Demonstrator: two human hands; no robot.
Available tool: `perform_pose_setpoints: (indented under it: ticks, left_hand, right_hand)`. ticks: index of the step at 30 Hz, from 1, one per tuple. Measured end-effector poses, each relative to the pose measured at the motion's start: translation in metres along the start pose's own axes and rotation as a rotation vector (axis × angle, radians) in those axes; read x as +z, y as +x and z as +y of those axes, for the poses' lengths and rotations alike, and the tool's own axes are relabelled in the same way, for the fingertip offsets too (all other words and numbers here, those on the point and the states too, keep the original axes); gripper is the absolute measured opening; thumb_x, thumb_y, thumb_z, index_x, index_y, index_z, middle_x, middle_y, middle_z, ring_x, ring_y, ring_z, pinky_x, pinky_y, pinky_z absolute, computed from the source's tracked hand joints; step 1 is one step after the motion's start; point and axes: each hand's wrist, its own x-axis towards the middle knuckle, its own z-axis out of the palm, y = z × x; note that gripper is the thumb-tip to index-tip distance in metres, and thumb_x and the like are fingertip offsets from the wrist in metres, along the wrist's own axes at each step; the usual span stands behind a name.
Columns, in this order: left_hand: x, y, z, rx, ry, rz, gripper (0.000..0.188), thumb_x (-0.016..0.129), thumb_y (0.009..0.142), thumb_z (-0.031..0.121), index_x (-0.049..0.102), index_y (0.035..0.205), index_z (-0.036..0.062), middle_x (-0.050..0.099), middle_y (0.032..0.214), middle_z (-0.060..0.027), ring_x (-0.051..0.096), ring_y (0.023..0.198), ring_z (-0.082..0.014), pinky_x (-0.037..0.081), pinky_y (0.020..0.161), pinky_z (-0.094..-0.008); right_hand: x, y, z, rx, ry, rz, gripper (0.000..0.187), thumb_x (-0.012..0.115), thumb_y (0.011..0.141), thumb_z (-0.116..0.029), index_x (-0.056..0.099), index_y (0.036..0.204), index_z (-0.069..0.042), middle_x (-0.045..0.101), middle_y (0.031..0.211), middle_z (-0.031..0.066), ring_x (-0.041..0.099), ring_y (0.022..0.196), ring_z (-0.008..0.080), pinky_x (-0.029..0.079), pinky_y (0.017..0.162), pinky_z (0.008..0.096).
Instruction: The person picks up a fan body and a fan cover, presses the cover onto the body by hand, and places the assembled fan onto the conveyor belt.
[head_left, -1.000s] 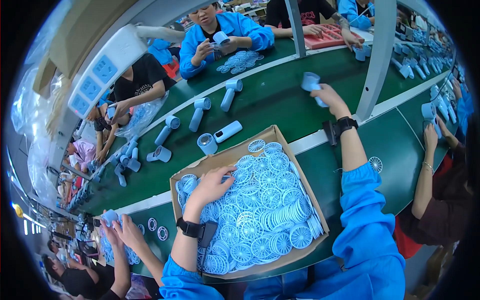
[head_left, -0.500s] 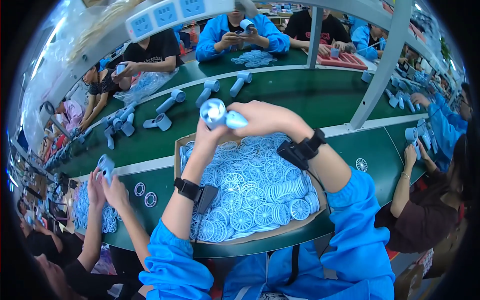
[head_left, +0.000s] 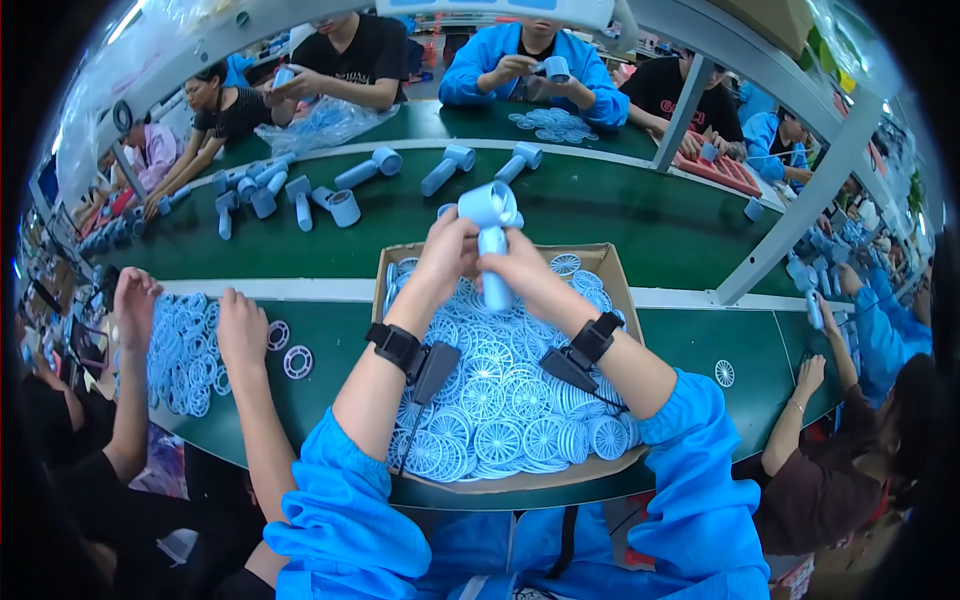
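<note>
Above a cardboard box, both of my hands grip one light-blue handheld fan body. Its round head is at the top, and its handle slants down toward me. My left hand is closed at the head's left lower side, fingertips near the neck. Around the handle just under the head, my right hand is closed with its thumb across the front. Round light-blue spoked fan grilles fill the box beneath my wrists. The head's inside is mostly turned from view.
Several similar fan bodies lie on the green line beyond the box. A metal post rises at right. Left, a co-worker's hands flank a pile of blue rings. One loose white grille lies right of the box.
The fan body has turned: its opening faced me, and now its handle points down toward me. My right hand has shifted onto the handle. The left co-worker's hands have parted. The view has shifted.
</note>
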Motion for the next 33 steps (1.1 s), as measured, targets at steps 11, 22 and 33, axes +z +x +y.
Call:
perform_pose_setpoints:
  ticks: [11,22,33]
  left_hand:
    - [0.018,-0.009,0.001,0.087,0.06,-0.069,0.083,0.061,0.085,0.021,0.009,0.148,0.0127,0.05,0.126,-0.0149,0.055,0.11,-0.0225,0.044,0.095,-0.0375]
    - [0.001,0.003,-0.015,0.228,0.288,0.14,0.065,0.061,0.082,0.006,0.033,0.139,0.013,0.058,0.108,-0.0076,0.062,0.084,-0.0151,0.051,0.071,-0.0292]
    - [0.009,-0.004,-0.005,0.182,0.236,0.237,0.07,0.056,0.087,0.006,0.018,0.144,0.0196,0.058,0.085,-0.0078,0.061,0.066,-0.0155,0.049,0.051,-0.0284]
  right_hand:
    - [-0.031,-0.006,-0.006,-0.446,-0.547,0.169,0.066,0.062,0.085,-0.02,0.025,0.134,0.004,0.056,0.109,0.019,0.061,0.097,0.0264,0.049,0.081,0.036]
    - [-0.036,-0.017,0.007,-0.071,-1.321,-0.409,0.102,0.071,0.076,-0.031,0.001,0.15,-0.021,0.05,0.125,0.0283,0.05,0.115,0.0429,0.042,0.096,0.0448]
    - [-0.058,-0.018,0.014,0.025,-1.488,-0.323,0.055,0.063,0.076,-0.009,0.052,0.129,-0.01,0.054,0.117,0.0251,0.055,0.109,0.0368,0.046,0.091,0.0427]
